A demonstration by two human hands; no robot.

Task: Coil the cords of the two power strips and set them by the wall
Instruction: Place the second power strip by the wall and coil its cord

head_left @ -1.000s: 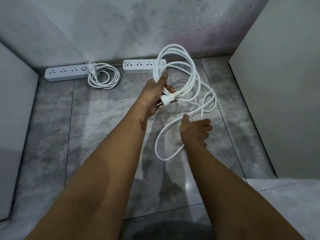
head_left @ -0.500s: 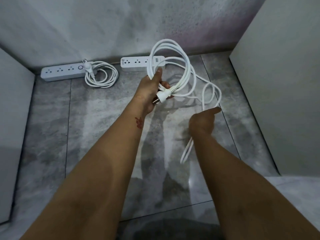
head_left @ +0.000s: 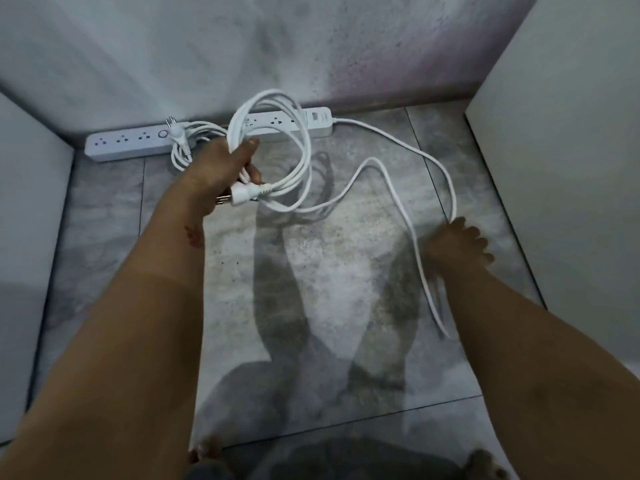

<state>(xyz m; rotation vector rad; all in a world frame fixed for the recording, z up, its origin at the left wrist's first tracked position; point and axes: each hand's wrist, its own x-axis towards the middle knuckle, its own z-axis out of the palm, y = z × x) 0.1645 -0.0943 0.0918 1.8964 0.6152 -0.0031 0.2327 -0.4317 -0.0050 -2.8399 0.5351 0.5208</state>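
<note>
Two white power strips lie end to end along the back wall. The left strip (head_left: 128, 143) has its cord (head_left: 180, 154) lying coiled beside it, plug on top. The right strip (head_left: 311, 123) trails a long white cord (head_left: 391, 136) across the floor. My left hand (head_left: 221, 174) is shut on several raised loops of that cord (head_left: 298, 143) together with its plug (head_left: 242, 195). My right hand (head_left: 457, 244), low at the right, grips the slack stretch, which hangs in a loop down to the floor.
Grey tiled floor (head_left: 329, 271) bounded by the back wall (head_left: 242, 46), a white panel at the left (head_left: 27, 202) and another at the right (head_left: 571, 168). My toes (head_left: 207, 452) show at the bottom edge.
My right hand has swung out to the right and down with the slack, drawing the cord into a wide loop. The left hand and its loops have shifted slightly left.
</note>
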